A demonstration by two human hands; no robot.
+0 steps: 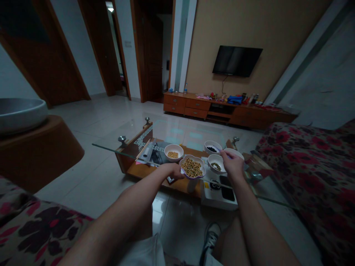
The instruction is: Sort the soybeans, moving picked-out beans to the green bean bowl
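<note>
My left hand [175, 170] is closed on the rim of a flower-shaped bowl [192, 167] full of mixed beans on the glass coffee table [116, 149]. My right hand [232, 162] is pinched above a white bowl [216, 163] holding a few green beans; whatever sits between its fingers is too small to name. Behind it stand a bowl of black beans [212, 147] and another white bowl [235, 152], partly hidden by the hand. A bowl of yellow beans [173, 152] sits to the left.
Under the glass top is a wooden shelf with a magazine [155, 153] and a white box [219, 190]. Floral sofas [313, 162] flank me on both sides. A TV [236, 61] hangs over a low wooden cabinet [222, 109] across the tiled floor.
</note>
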